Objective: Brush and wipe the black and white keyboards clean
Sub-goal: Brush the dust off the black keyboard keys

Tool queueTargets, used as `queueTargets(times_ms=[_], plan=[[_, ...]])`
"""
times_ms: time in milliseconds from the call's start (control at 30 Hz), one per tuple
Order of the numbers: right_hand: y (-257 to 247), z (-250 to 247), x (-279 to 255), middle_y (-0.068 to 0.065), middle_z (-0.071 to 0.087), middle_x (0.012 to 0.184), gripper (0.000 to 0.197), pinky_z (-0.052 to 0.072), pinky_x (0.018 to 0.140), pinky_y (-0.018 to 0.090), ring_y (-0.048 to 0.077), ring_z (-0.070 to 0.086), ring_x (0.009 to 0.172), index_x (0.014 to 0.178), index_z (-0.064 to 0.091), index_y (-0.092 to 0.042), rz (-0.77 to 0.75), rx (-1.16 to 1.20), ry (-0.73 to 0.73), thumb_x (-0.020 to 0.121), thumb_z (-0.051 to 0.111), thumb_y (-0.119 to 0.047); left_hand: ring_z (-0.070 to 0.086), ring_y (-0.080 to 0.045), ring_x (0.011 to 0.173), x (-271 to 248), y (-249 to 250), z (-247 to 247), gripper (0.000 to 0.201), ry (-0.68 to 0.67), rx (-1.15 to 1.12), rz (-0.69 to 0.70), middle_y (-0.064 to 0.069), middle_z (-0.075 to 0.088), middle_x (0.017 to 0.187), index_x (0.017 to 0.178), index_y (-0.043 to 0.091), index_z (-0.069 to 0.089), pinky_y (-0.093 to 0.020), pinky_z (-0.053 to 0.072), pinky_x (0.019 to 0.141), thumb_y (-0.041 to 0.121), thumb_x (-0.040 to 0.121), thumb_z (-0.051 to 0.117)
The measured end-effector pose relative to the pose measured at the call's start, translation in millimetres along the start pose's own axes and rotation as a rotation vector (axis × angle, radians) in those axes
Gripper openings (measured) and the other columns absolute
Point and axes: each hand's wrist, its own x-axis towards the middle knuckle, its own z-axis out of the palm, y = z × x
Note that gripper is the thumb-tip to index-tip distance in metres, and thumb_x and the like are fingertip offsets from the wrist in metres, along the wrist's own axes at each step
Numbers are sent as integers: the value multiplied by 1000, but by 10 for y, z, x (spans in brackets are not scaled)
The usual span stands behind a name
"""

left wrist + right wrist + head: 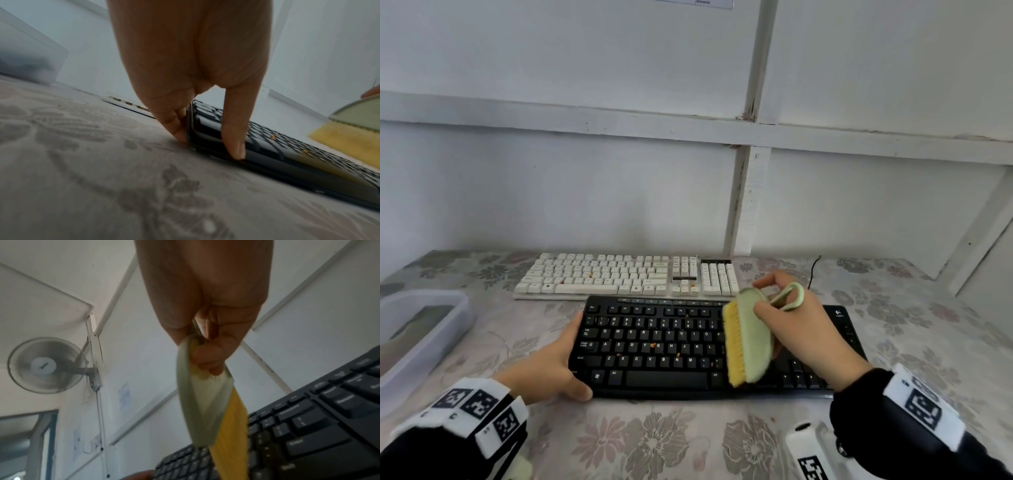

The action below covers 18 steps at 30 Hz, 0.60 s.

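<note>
Orange crumbs [653, 345] still sit among the keys of the flat black plastic keyboard [654, 346], nearest the person. Right hand [801, 329] grips the pale-green, yellow-bristled brush [748, 339] over its right half; left hand [551, 363] clamps its left edge. Brushing looks barely begun. The white keyboard [626, 275] behind also shows crumbs; wiping not started.

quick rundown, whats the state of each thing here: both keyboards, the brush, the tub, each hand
flat black keyboard: on the table, orange crumbs among keys
white keyboard: behind the black one, a few crumbs
green brush with yellow bristles: tilted, bristles over the black keys
clear plastic tub: open, at left
left hand: grips the black keyboard's left end
right hand: grips the brush
</note>
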Motion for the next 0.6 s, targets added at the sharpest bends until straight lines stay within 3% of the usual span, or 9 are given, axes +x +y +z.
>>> queueTargets(times_ms=[100,200,300,433,500,600], plan=[[57,52,4,6,63,79,15,49,42,23,5,60,53,101,53,-16,4,-23,33,88,53,-7,47,2,110,-14,15,5,124,-8,-9,11,24,41,122,129,55,-3,-15,39,84,-9,57,75],[111,98,-99,5,59,71,13,45,40,23,10,52,48,93,52,-17,18,-66,-89,85,54,-7,49,-1,111,-20,20,1,126,-10,-13,10,20,44,124,132,53,-3,-16,41,85,-6,54,75],[67,65,-168,-2,53,65,10,40,46,23,10,46,54,88,54,-19,-2,-198,-223,82,56,-11,52,-5,110,-21,31,15,121,-2,-52,24,19,47,122,128,55,3,-21,44,86,-7,52,74],[-71,14,-27,0,58,71,16,46,39,23,5,53,45,98,55,-16,-32,-38,-78,86,53,-6,51,-7,114,-30,8,6,129,-6,-44,3,16,46,127,136,53,-2,-30,43,97,-2,49,76],[-85,29,74,6,63,79,22,47,39,23,6,58,49,106,54,-18,-48,-24,-17,87,52,-6,50,-6,115,-26,-7,-4,133,-17,-29,-8,14,44,131,141,48,-5,-28,43,97,-1,49,78],[-31,89,133,10,65,85,22,51,43,25,12,63,58,106,52,-19,-26,-51,-56,88,50,-7,49,-1,112,-22,7,-7,131,-20,-13,-20,19,43,128,141,48,-5,-20,42,90,-6,54,77]])
